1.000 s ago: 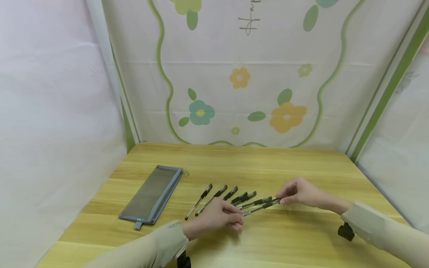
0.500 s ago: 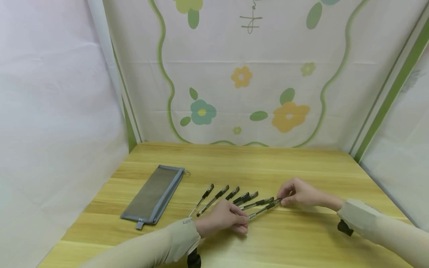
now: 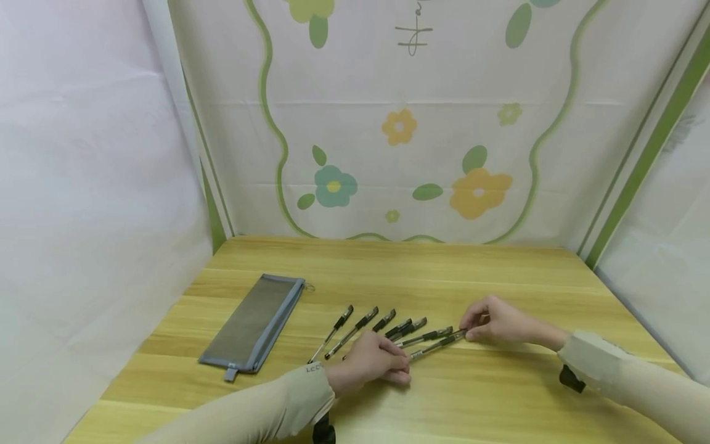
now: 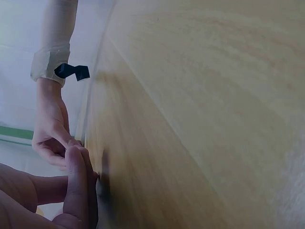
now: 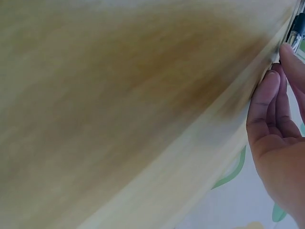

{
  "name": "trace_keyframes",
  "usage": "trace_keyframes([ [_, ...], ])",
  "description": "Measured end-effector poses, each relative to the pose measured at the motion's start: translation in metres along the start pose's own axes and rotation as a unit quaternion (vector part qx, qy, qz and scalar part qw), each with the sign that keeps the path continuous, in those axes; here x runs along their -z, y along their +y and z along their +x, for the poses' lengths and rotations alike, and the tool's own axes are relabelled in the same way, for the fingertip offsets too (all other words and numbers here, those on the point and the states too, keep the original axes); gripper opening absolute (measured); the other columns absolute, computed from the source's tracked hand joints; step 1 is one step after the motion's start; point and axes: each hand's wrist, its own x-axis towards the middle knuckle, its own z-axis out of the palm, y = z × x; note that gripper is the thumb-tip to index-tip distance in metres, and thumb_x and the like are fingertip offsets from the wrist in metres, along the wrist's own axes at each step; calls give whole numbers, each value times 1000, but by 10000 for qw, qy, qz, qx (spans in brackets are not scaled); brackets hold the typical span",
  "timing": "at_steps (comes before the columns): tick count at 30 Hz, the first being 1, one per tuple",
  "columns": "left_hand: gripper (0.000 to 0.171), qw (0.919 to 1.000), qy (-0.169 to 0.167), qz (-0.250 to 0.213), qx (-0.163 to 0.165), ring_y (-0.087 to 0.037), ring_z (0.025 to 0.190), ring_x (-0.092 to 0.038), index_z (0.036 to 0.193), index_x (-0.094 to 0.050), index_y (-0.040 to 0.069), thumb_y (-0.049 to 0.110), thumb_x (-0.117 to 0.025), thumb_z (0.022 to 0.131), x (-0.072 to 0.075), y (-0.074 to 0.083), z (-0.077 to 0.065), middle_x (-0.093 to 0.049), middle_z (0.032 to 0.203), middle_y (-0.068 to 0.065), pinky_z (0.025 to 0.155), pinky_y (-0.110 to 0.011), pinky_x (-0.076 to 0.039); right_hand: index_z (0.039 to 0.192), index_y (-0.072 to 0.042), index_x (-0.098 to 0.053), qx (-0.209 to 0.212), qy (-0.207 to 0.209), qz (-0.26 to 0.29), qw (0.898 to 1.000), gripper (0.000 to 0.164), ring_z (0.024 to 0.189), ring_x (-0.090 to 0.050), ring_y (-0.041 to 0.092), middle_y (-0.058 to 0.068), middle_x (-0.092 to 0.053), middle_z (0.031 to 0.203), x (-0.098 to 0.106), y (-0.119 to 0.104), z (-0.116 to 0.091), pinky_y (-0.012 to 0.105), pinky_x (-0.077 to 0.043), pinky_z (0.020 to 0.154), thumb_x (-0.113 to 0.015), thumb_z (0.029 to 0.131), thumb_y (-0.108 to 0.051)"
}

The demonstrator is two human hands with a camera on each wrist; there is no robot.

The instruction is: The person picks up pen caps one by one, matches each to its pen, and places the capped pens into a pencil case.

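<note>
A black gel pen (image 3: 440,345) with a clear barrel slants over the table, the nearest to me of a fanned row. My right hand (image 3: 496,322) pinches its capped end between thumb and fingertips. At the other end, the thumb and fingers of my left hand (image 3: 373,362) pinch the pen's tip end, which they cover. In the left wrist view the left hand (image 4: 71,195) has its thumb and fingers pressed together close to the tabletop. In the right wrist view the right hand (image 5: 274,119) curls its fingers at the frame's edge, beside a dark pen part (image 5: 298,28).
Several similar pens (image 3: 339,327) lie fanned out behind and left of my left hand, some partly covered by it. A grey mesh zip pouch (image 3: 249,324) lies flat on the wooden table (image 3: 499,401) at the left. A flowered cloth (image 3: 399,172) hangs behind the table.
My left hand has shifted right, up to the pen's tip end, covering more of it. The right hand stays at the cap end. The other pens and the pouch have not moved.
</note>
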Motion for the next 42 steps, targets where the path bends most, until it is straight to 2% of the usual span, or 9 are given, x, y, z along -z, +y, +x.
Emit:
trace_keyframes([
  [7, 11, 9998, 81, 181, 22, -23, 68, -72, 96, -74, -5, -4, -72, 85, 0, -1, -1, -72, 84, -11, 65, -29, -58, 96, -12, -75, -32, 0, 70, 10000, 11, 78, -65, 20, 3, -70, 91, -1, 5, 0, 34, -57, 68, -77, 85, -11],
  [11, 13, 9991, 278, 316, 30, -22, 68, -72, 95, -75, -3, -4, -75, 83, 0, -3, 0, -71, 99, -7, 66, -28, -58, 96, -11, -76, -17, -14, 137, 9999, 11, 78, -66, 21, 4, -70, 91, -1, 7, -1, 35, -57, 69, -77, 85, -9],
  [15, 14, 9993, 321, 153, 106, -23, 70, -72, 96, -74, -4, -5, -76, 82, 0, -3, 0, -68, 110, -7, 67, -28, -58, 96, -11, -76, -85, 17, 156, 9998, 11, 79, -66, 21, 4, -71, 92, -1, 10, -1, 36, -57, 70, -77, 85, -10],
  [20, 14, 9995, 218, -165, 176, -25, 73, -72, 98, -72, -7, -8, -72, 84, -1, -4, 0, -68, 106, -9, 68, -29, -58, 96, -12, -76, -334, 86, 202, 9992, 13, 81, -66, 22, 3, -71, 93, -1, 11, -1, 35, -57, 71, -79, 84, -13],
  [28, 13, 9994, -80, -338, -19, -25, 72, -72, 101, -71, -8, -3, -69, 89, 3, -6, -2, -70, 90, -16, 69, -31, -58, 103, -6, -75, -1003, 267, 620, 9927, 18, 78, -67, 27, 10, -71, 94, -1, 5, -6, 38, -57, 64, -76, 88, -17],
  [31, 14, 9979, -492, -119, -399, -27, 72, -71, 102, -70, -7, 4, -66, 94, 11, -4, -2, -70, 86, -18, 68, -33, -59, 109, -1, -71, -1397, 551, 923, 9843, 25, 80, -65, 31, 15, -69, 96, -1, -4, -9, 41, -57, 66, -70, 94, -21],
  [35, 21, 9872, -1003, 590, -1091, -32, 76, -70, 104, -70, -4, 14, -62, 99, 31, 4, -3, -70, 88, -18, 67, -38, -59, 119, 8, -63, -1894, 1238, 1559, 9615, 42, 96, -62, 38, 24, -66, 109, -1, -28, -12, 41, -56, 79, -66, 96, -27],
  [40, 20, 9677, -652, 1718, -1727, -34, 82, -67, 109, -71, 3, 18, -62, 99, 64, 20, -8, -70, 94, -12, 69, -38, -58, 127, 11, -56, -2098, 1773, 2441, 9300, 50, 111, -56, 40, 25, -59, 124, -5, -57, -11, 38, -51, 91, -66, 97, -27],
  [42, 20, 9518, -366, 2252, -2049, -27, 84, -66, 111, -71, 6, 18, -62, 99, 79, 25, -10, -70, 97, -7, 72, -35, -57, 126, 9, -57, -2081, 1779, 2722, 9225, 45, 111, -56, 39, 24, -59, 123, -8, -65, -11, 38, -51, 92, -64, 98, -24],
])
